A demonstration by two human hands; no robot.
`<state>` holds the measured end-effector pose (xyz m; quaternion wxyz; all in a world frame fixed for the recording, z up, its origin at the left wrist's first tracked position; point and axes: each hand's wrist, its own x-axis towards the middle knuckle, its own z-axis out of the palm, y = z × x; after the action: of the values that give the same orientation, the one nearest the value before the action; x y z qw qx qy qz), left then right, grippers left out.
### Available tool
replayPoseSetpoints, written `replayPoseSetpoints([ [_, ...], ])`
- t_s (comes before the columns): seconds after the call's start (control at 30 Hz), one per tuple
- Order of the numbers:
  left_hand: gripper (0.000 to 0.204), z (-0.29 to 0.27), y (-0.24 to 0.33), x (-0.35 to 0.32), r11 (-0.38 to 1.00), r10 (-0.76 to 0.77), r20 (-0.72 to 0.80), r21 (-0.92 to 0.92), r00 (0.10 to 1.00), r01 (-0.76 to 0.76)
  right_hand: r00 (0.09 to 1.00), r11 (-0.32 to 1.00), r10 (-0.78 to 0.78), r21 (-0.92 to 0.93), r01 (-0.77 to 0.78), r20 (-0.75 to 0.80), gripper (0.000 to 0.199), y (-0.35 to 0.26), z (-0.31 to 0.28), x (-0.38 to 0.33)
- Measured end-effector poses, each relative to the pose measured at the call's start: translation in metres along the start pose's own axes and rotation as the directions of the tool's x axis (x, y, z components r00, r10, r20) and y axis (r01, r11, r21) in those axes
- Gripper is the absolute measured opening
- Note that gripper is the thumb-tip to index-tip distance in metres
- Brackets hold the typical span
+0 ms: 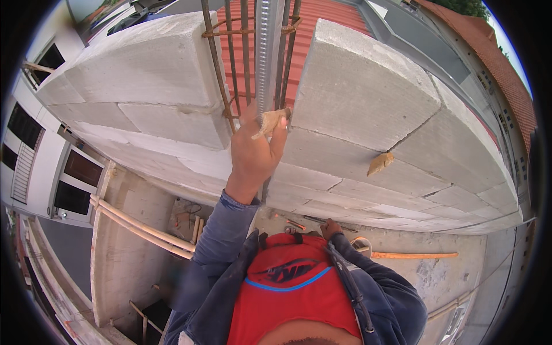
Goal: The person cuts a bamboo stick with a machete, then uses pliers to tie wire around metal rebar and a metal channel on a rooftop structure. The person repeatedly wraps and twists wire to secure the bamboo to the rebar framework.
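Observation:
Raised in front of me, my left hand (253, 156) pinches a torn, brown scrap (272, 122) between thumb and fingers; whether it is paper or thin wood I cannot tell. The scrap lies across an upright grey metal channel (264, 57) with a notched edge. Around the channel stands a rusty rebar cage (230, 54) in the gap between two stretches of pale block wall (368, 86). Low beside my waist is my right hand (330, 229), small and partly hidden, so its grip does not show clearly.
Another brown scrap (380, 164) sticks out from the wall face at right. Below are a bucket (361, 246), an orange pole (414, 255) and bamboo-like poles (144, 227) beside a deep opening (152, 313). A red metal roof (333, 23) lies beyond the wall.

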<state>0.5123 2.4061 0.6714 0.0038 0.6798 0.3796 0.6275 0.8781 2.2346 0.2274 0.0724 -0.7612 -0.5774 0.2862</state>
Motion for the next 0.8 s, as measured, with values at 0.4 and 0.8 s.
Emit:
replayPoseSetpoints([
  [0.4,0.020,0.002,0.000,-0.003,1.000,0.008,0.062,-0.010,0.998,-0.008,0.996,0.995,-0.087,-0.043,0.087,-0.006,0.044,-0.017,-0.003,0.028],
  [0.8,0.021,0.000,0.007,-0.015,0.999,-0.034,-0.028,0.004,0.999,0.034,0.994,0.994,-0.104,-0.018,0.105,0.030,0.047,-0.029,-0.008,0.040],
])
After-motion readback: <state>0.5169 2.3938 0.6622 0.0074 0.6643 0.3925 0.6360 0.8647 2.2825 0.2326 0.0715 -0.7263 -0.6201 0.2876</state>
